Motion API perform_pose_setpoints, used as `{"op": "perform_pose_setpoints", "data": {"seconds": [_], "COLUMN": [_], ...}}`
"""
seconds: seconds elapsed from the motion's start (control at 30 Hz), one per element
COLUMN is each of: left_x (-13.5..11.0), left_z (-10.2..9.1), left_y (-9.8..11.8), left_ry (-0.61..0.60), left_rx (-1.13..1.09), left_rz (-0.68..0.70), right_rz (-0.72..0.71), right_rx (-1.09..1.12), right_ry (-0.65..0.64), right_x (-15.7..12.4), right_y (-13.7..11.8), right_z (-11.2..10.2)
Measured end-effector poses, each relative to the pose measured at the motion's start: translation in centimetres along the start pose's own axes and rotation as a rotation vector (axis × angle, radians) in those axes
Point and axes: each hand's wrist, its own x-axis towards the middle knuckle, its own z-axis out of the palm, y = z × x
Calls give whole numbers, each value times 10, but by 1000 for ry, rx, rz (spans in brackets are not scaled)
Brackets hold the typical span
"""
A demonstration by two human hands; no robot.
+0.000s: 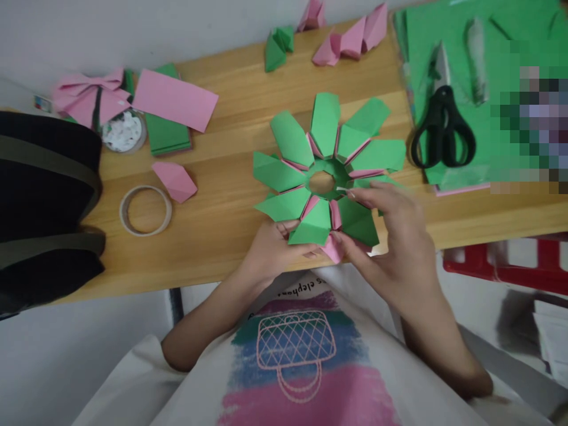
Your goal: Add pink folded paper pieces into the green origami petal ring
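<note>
A ring of folded green and pink paper units [326, 163], shaped like a flower wreath, lies on the wooden table [231, 231] near its front edge. My left hand [270, 248] pinches the lower green unit from below. My right hand [390, 236] grips the ring's lower right side, thumb under a pink tip, a finger reaching to the inner hole.
Black scissors [444, 133] lie on green paper sheets [465, 59] at the right. A tape roll [145, 210], a loose pink unit [175, 180], pink and green sheets [173, 103], a small round tub [123, 131] and more folded pieces [350, 38] are spread about. A black bag [44, 201] stands at the left.
</note>
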Motion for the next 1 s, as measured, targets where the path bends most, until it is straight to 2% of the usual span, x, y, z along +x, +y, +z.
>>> {"op": "perform_pose_setpoints", "data": {"seconds": [0.2,0.33,0.53,0.67,1.0], "left_x": [2,2,0,-3,-5], "left_z": [0,-1,2,6,16], "left_y": [-2,-4,2,6,6], "left_ry": [-6,5,-14,-28,-29], "left_rx": [-49,-47,-83,-119,-194], "left_rz": [-17,-27,-40,-91,-104], "right_rz": [36,-9,-93,-91,-67], "right_rx": [25,61,41,42,75], "right_ry": [9,65,45,30,32], "right_x": [-5,-14,-21,-20,-22], "right_y": [-4,-6,-5,-5,-3], "right_z": [-3,-6,-5,-5,-6]}}
